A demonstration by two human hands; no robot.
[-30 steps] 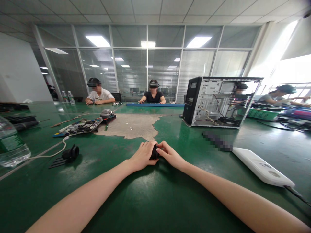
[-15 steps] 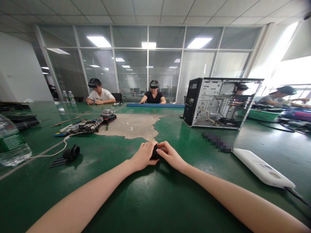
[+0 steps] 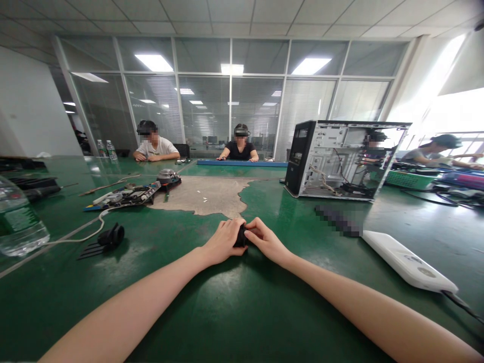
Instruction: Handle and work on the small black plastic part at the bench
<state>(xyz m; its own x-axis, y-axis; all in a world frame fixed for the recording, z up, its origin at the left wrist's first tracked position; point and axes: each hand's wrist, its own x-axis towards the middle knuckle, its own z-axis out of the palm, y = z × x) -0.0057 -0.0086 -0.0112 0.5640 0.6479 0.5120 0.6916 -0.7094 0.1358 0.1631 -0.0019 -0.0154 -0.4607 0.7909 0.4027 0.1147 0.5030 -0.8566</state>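
A small black object (image 3: 240, 237) is between my hands, low over the green tabletop (image 3: 227, 312); most of it is covered by fingers, so its kind is unclear. My left hand (image 3: 226, 241) wraps around it from the left, closed. From the right, my right hand (image 3: 263, 240) pinches its edge with thumb and fingertips. Off to the left lies a black part with a round end and flat prongs (image 3: 108, 238). Beyond it sits a circuit board (image 3: 126, 195) with a round metal-and-black piece (image 3: 168, 177) at its far end.
An open computer case (image 3: 340, 161) stands at the right, behind a white power strip (image 3: 410, 259) and a pixelated dark item (image 3: 338, 220). A water bottle (image 3: 20, 222) and white cable (image 3: 75, 242) are at left. Several people sit around the table; a green basket (image 3: 414, 177) is far right.
Almost nothing differs. Both hands keep their hold on the black object, with only a slight shift of the right fingers and of the view.
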